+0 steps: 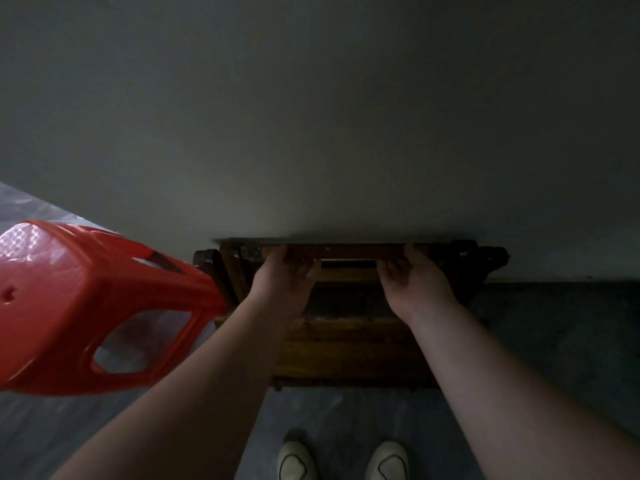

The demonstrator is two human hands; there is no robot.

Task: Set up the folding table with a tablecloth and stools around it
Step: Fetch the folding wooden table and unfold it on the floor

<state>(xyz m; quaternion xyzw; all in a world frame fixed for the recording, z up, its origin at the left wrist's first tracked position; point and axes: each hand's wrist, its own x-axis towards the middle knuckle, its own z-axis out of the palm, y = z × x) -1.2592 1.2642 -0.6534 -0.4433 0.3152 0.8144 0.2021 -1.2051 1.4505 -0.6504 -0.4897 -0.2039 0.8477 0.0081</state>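
A dark wooden folding table (349,341) stands folded flat against the grey wall, straight in front of me. My left hand (284,278) grips its top rail on the left, fingers curled over the edge. My right hand (412,278) grips the same rail on the right. A red plastic stool (79,306) stands close at my left, seen from above and filling the left edge of the view. No tablecloth shows.
The grey wall (311,116) rises directly behind the table. Clear plastic sheeting (24,206) lies behind the stool at far left. My two white shoes (343,460) stand on the grey floor just before the table. Bare floor (554,323) extends to the right.
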